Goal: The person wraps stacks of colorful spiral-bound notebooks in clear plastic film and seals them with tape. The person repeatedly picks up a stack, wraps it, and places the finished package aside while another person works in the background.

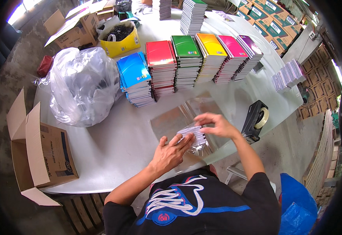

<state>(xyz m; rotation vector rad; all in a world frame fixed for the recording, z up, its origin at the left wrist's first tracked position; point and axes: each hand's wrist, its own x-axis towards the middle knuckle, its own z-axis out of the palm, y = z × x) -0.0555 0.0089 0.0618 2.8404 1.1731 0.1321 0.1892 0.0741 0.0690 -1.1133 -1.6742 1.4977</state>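
Note:
A small bundle of notebooks (pixel 193 138), its edges facing up, lies under clear film near the table's front edge. My left hand (pixel 171 152) rests on the bundle's left part, fingers stretched out flat. Over its right end is my right hand (pixel 218 125), thumb and fingers apart and curved; whether the fingertips touch the film is hard to see. A clear plastic sheet (pixel 164 120) spreads beneath and behind the bundle. To the right of my right hand stands a black tape dispenser (pixel 252 121) with a roll of tape.
Behind the sheet runs a row of spiral notebook stacks, including blue (pixel 133 72), red (pixel 161 55) and green (pixel 185 47). A large clear plastic bag (pixel 82 86) and an open carton (pixel 53 150) stand left. A yellow container (pixel 120 46) sits farther back; a notebook pile (pixel 288 76) lies right.

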